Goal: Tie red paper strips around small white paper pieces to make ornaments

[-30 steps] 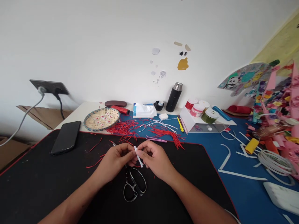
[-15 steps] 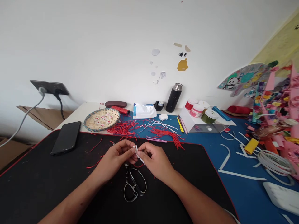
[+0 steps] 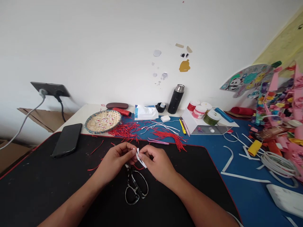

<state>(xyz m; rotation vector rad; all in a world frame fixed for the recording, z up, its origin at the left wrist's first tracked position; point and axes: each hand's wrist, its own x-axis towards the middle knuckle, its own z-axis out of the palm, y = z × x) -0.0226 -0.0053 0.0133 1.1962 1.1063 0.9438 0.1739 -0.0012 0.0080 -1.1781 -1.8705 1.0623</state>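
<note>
Pinching a small white strip (image 3: 142, 163) between fingers and thumbs, the left hand (image 3: 118, 156) and right hand (image 3: 155, 160) nearly meet above the black mat (image 3: 180, 205). I see scissors (image 3: 135, 189) lying just below, blades partly hidden by the left hand.

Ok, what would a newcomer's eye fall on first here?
Probably the bare left hand and right hand at centre, pinching a narrow white strip over black-handled scissors. Then the jumble of pink and multicoloured craft pieces at far right, and the thin red cords heaped beyond the hands.
</note>
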